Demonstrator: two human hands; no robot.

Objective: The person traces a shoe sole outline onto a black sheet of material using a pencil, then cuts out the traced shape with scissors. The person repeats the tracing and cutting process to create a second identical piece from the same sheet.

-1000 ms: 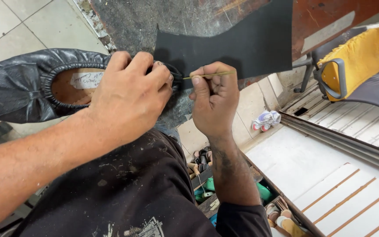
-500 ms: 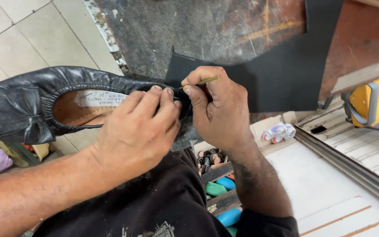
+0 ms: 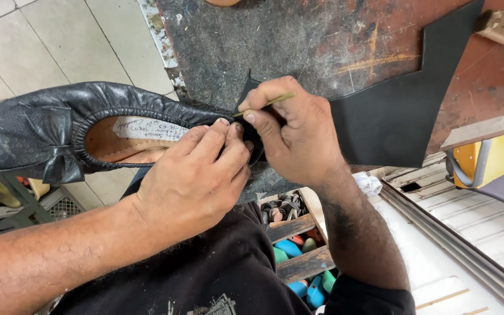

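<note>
A black leather ballet shoe (image 3: 59,125) with a bow on its toe lies sideways, its heel resting at the edge of a worn workbench (image 3: 322,35). My left hand (image 3: 196,175) grips the shoe's heel end, fingers pressed over its rim. My right hand (image 3: 290,134) pinches a thin yellowish pencil-like stick (image 3: 266,104), its tip at the shoe's heel. Under my right hand lies a black sheet of sole material (image 3: 398,111), spread across the bench. The shoe's heel is hidden by my fingers.
Below the bench a wooden rack (image 3: 298,245) holds coloured shoe lasts and small parts. A yellow and grey chair (image 3: 491,169) stands at the right. Tiled floor (image 3: 48,41) shows at upper left. My dark apron (image 3: 205,274) fills the bottom.
The view has closed in and shifted. The shoe and both hands have moved slightly right onto the bench edge, while the stick stays at the heel.
</note>
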